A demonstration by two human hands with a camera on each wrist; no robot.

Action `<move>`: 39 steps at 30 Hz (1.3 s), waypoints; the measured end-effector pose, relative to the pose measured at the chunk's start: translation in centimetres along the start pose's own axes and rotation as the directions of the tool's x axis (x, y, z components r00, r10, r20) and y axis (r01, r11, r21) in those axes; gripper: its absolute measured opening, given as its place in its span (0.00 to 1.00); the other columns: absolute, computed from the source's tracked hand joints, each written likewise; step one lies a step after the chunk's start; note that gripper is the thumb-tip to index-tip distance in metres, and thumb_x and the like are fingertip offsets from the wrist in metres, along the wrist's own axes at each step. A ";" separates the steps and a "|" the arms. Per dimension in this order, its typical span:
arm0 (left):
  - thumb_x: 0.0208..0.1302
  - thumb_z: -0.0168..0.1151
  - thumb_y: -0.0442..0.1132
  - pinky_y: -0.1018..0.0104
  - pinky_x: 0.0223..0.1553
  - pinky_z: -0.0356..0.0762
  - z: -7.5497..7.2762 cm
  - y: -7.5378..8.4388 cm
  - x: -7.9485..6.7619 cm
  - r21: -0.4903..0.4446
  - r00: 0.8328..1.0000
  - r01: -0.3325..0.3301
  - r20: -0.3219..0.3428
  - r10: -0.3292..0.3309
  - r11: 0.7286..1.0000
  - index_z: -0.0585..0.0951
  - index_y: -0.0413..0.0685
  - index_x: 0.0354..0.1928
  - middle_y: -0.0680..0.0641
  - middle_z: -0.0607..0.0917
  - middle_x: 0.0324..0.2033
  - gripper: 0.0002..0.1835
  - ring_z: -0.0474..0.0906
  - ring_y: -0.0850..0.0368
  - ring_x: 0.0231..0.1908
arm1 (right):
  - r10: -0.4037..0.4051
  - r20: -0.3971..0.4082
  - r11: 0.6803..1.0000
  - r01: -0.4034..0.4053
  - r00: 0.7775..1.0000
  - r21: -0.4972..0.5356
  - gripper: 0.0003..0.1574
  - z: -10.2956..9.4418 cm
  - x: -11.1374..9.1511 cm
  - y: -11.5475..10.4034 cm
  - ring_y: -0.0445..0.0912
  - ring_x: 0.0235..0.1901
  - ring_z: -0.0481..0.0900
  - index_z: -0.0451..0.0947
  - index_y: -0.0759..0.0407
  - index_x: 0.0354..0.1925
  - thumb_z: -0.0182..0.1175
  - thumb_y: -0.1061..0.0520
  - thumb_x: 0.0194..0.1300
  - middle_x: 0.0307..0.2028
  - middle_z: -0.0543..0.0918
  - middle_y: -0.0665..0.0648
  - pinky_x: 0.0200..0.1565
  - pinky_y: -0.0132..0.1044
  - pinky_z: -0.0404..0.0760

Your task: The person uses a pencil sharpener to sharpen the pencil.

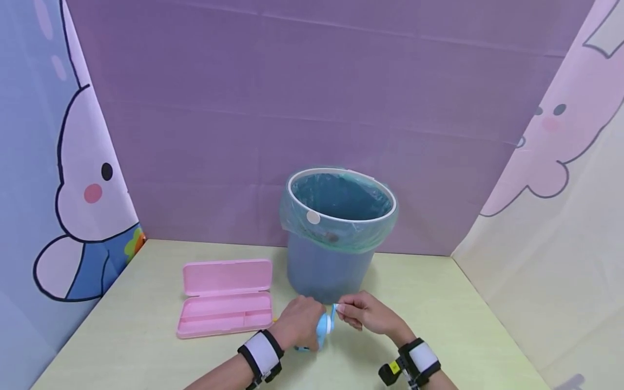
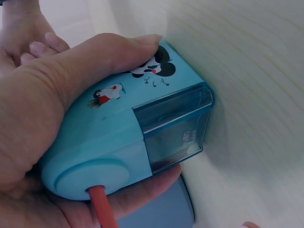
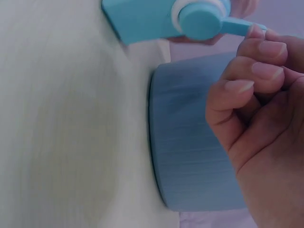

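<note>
A light-blue crank pencil sharpener [image 2: 109, 128] with cartoon stickers and a clear shavings drawer [image 2: 175, 130] is gripped by my left hand [image 1: 301, 319], thumb along its top. From the round hole in its end sticks a red pencil [image 2: 102, 209]; only part of the pencil shows. On the sharpener's opposite end is the crank handle [image 3: 235, 26]. The fingertips of my right hand [image 1: 368, 313] pinch the outer end of that crank. In the right wrist view the other right fingers [image 3: 268, 71] are curled in.
Directly behind the hands stands a blue trash bin [image 1: 322, 265] lined with a green bag [image 1: 341, 235]. An open pink pencil case [image 1: 226, 276] lies to the left on the pale wooden table [image 1: 146, 303]. A purple backdrop [image 1: 219, 135] rises along the table's back edge.
</note>
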State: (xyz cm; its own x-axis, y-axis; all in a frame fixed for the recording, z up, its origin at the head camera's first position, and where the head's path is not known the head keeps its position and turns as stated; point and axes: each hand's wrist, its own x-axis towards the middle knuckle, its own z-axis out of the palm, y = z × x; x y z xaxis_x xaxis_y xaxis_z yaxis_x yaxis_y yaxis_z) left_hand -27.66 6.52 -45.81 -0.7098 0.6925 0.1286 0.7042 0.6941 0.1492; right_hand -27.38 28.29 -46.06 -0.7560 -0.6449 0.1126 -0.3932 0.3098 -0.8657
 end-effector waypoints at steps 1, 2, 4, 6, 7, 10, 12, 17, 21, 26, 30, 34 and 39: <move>0.28 0.82 0.48 0.68 0.29 0.68 0.1 0.0 0.0 0.000 1.000 -0.001 0.004 0.001 1.000 0.78 0.54 0.27 0.59 0.74 0.19 0.23 0.69 0.62 0.23 | 0.006 -0.006 1.000 -0.006 1.000 0.000 0.18 -0.1 0.1 0.3 0.57 0.15 0.63 0.74 0.64 0.31 0.46 0.57 0.77 0.16 0.64 0.66 0.19 0.43 0.68; 0.28 0.82 0.48 0.68 0.29 0.68 0.1 0.1 0.0 -0.005 1.000 -0.002 0.010 0.002 1.000 0.79 0.54 0.28 0.60 0.73 0.20 0.23 0.68 0.62 0.23 | 0.015 -0.011 1.000 -0.015 1.000 0.007 0.18 -0.1 0.1 0.4 0.58 0.15 0.62 0.74 0.63 0.31 0.46 0.57 0.77 0.16 0.64 0.67 0.20 0.45 0.67; 0.28 0.82 0.48 0.68 0.29 0.68 0.3 0.2 0.1 -0.012 1.000 -0.005 0.014 0.005 1.000 0.79 0.54 0.27 0.60 0.73 0.19 0.22 0.68 0.63 0.23 | 0.025 -0.017 0.999 -0.025 1.000 0.026 0.18 -0.1 0.1 0.6 0.60 0.16 0.62 0.74 0.64 0.31 0.45 0.58 0.77 0.17 0.63 0.69 0.20 0.49 0.66; 0.28 0.81 0.48 0.68 0.28 0.68 0.4 0.3 0.1 -0.018 1.000 -0.005 0.018 0.005 1.000 0.78 0.54 0.27 0.60 0.73 0.19 0.22 0.68 0.63 0.23 | 0.035 -0.018 0.999 -0.035 0.999 0.033 0.18 -0.1 0.1 0.7 0.60 0.16 0.62 0.74 0.64 0.31 0.46 0.57 0.77 0.18 0.63 0.69 0.21 0.50 0.66; 0.28 0.81 0.48 0.68 0.28 0.68 0.4 0.3 0.1 -0.018 1.000 -0.004 0.019 0.004 1.000 0.78 0.54 0.27 0.60 0.72 0.19 0.22 0.68 0.63 0.23 | 0.038 -0.018 0.999 -0.038 0.999 0.031 0.18 -0.1 0.1 0.7 0.59 0.16 0.62 0.74 0.64 0.31 0.46 0.57 0.77 0.18 0.63 0.70 0.21 0.52 0.66; 0.28 0.82 0.47 0.69 0.28 0.68 0.2 0.2 0.0 -0.025 1.000 0.004 0.016 -0.003 1.000 0.78 0.54 0.27 0.59 0.72 0.19 0.22 0.68 0.63 0.23 | 0.048 -0.023 0.999 -0.048 0.999 0.026 0.19 -0.2 0.3 0.7 0.57 0.17 0.63 0.74 0.66 0.32 0.47 0.55 0.76 0.18 0.63 0.70 0.23 0.54 0.65; 0.28 0.81 0.46 0.69 0.27 0.68 0.1 0.1 0.0 -0.026 1.000 0.004 0.009 -0.004 1.000 0.78 0.54 0.27 0.59 0.72 0.19 0.22 0.67 0.63 0.22 | 0.055 -0.028 0.998 -0.054 0.998 0.023 0.21 -0.2 0.4 0.8 0.55 0.16 0.63 0.74 0.68 0.32 0.48 0.54 0.76 0.18 0.64 0.69 0.24 0.55 0.64; 0.29 0.81 0.45 0.69 0.28 0.68 0.0 -0.1 0.0 -0.038 1.000 0.008 0.011 -0.007 0.999 0.78 0.54 0.27 0.59 0.72 0.19 0.22 0.67 0.63 0.22 | 0.066 -0.030 0.997 -0.065 0.997 0.028 0.24 -0.3 0.8 0.9 0.55 0.17 0.63 0.73 0.76 0.35 0.48 0.53 0.76 0.19 0.64 0.70 0.23 0.53 0.64; 0.30 0.81 0.46 0.68 0.29 0.68 0.1 -0.2 0.1 -0.040 0.999 0.017 0.029 -0.016 0.999 0.78 0.53 0.28 0.59 0.72 0.20 0.22 0.67 0.62 0.23 | 0.066 -0.031 0.998 -0.065 0.997 0.024 0.23 -0.2 1.0 1.1 0.58 0.17 0.63 0.72 0.76 0.35 0.48 0.54 0.76 0.18 0.64 0.70 0.23 0.53 0.65; 0.30 0.81 0.45 0.68 0.28 0.68 0.1 -0.3 0.1 -0.046 0.999 0.026 0.030 -0.025 0.999 0.77 0.54 0.27 0.59 0.72 0.20 0.21 0.67 0.62 0.23 | 0.063 -0.038 0.998 -0.063 0.997 0.008 0.23 -0.3 1.3 1.4 0.58 0.16 0.64 0.73 0.74 0.34 0.48 0.53 0.76 0.17 0.65 0.69 0.22 0.51 0.66; 0.30 0.80 0.45 0.68 0.27 0.68 0.1 -0.3 0.2 -0.035 1.000 0.016 0.017 -0.016 0.999 0.77 0.54 0.27 0.59 0.72 0.19 0.21 0.67 0.62 0.22 | 0.067 -0.045 0.998 -0.067 0.997 0.004 0.23 -0.3 1.4 1.8 0.59 0.16 0.63 0.73 0.75 0.35 0.48 0.53 0.76 0.17 0.64 0.70 0.22 0.50 0.66; 0.30 0.80 0.45 0.68 0.26 0.67 0.2 -0.3 0.3 -0.043 1.000 0.011 0.025 -0.010 0.999 0.77 0.54 0.26 0.59 0.72 0.19 0.21 0.67 0.62 0.22 | 0.066 -0.032 0.998 -0.065 0.997 0.018 0.24 -0.2 1.3 2.1 0.61 0.16 0.63 0.73 0.77 0.35 0.48 0.54 0.76 0.17 0.64 0.71 0.21 0.52 0.66; 0.29 0.80 0.45 0.68 0.27 0.68 0.3 -0.2 0.1 -0.047 0.999 0.025 0.028 -0.024 0.999 0.77 0.54 0.27 0.59 0.72 0.19 0.21 0.67 0.62 0.23 | 0.060 -0.027 0.998 -0.060 0.998 -0.001 0.25 -0.2 1.5 2.5 0.56 0.15 0.64 0.73 0.75 0.34 0.48 0.52 0.76 0.16 0.64 0.67 0.21 0.50 0.67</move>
State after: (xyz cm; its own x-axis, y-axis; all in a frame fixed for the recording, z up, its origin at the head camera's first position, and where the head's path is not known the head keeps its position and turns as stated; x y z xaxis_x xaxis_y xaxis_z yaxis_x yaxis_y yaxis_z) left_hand -27.85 6.50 -46.12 -0.7258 0.6809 0.0980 0.6847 0.7012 0.1986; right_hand -29.55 28.25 -47.92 -0.7921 -0.6059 0.0732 -0.3474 0.3490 -0.8703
